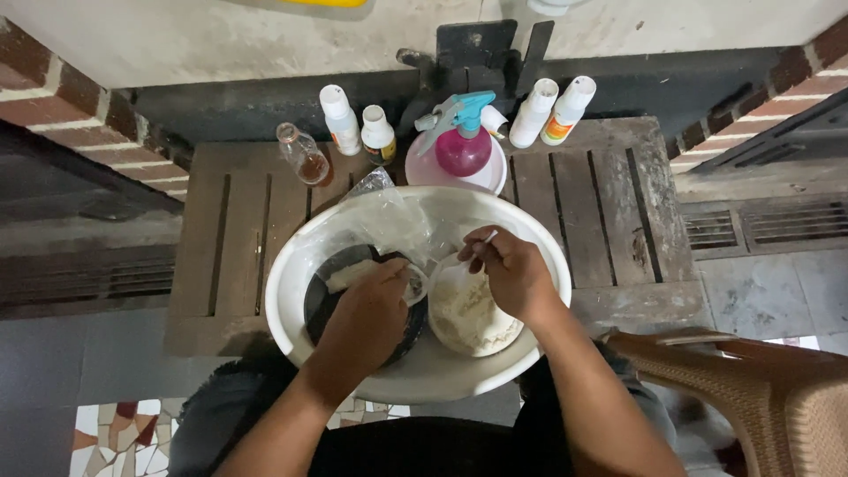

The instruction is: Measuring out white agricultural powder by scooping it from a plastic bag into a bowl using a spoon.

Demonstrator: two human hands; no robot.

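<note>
A big white basin [291, 265] rests on a low wooden slatted table [601, 203]. Inside it lie a black pot [320, 305] on the left and a clear plastic bag of pale powder [468, 318] on the right. My left hand [369, 314] is over the black pot, closed around a small clear cup at the pot's rim. My right hand [512, 269] holds a white spoon [481, 243] above the powder bag. A crumpled clear plastic bag [393, 216] lies at the basin's far side.
Along the table's back edge stand a small brown-liquid bottle [305, 157], two white bottles [358, 128], a pink and blue spray bottle [464, 141] on a pink lid, and two more white bottles [552, 110]. A woven chair [768, 389] sits at right. Brick walls flank both sides.
</note>
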